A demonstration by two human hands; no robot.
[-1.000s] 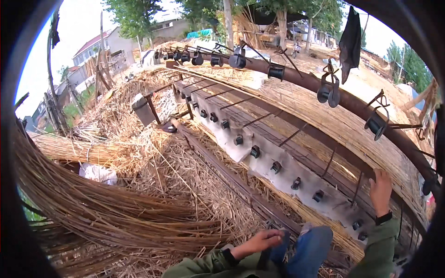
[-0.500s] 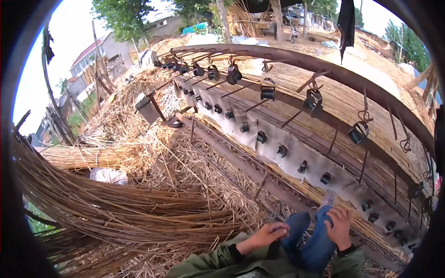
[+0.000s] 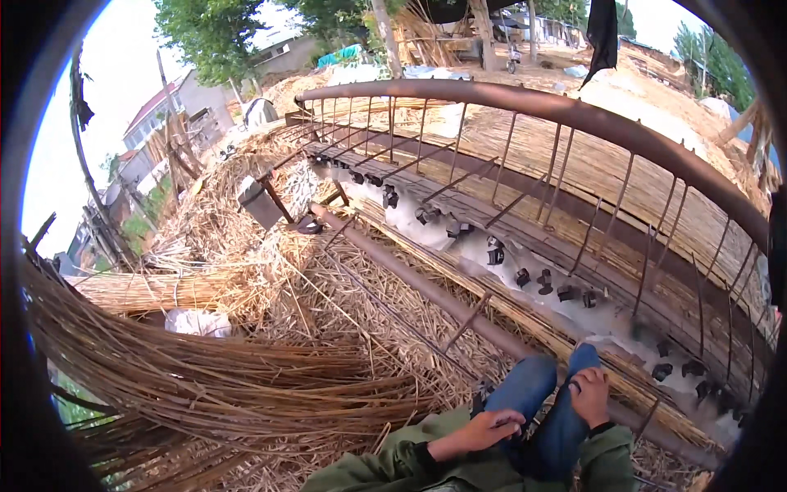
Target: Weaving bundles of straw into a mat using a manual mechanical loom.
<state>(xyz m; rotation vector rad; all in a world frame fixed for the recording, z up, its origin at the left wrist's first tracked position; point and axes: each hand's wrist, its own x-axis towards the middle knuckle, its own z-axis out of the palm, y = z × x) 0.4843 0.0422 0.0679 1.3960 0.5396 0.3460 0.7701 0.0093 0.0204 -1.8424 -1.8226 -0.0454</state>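
My left hand [image 3: 488, 428] lies over my lap, its fingers loosely curled together; what they hold, if anything, is hidden. My right hand [image 3: 589, 395] rests on my right knee [image 3: 578, 369], fingers bent but apart. Both are beside a rusty machine: a curved upper pipe [image 3: 541, 104] with many thin rods, a pale board [image 3: 459, 258] bearing several small black spools [image 3: 545, 280], and a lower pipe [image 3: 410, 279] with short pegs. Long straw [image 3: 590, 193] lies along the machine behind the rods.
Dark reed bundles [image 3: 205, 369] curve across my left. Loose straw [image 3: 311, 312] covers the ground, with a white sack [image 3: 197, 322] in it. A metal block [image 3: 261, 205] sits at the frame's far end. Trees, buildings and a hanging black cloth [image 3: 602, 41] are farther back.
My right hand has left the upper frame at the right and moved down onto my knee. The spools that hung from the upper pipe now sit lower, by the board; that pipe's rods show bare.
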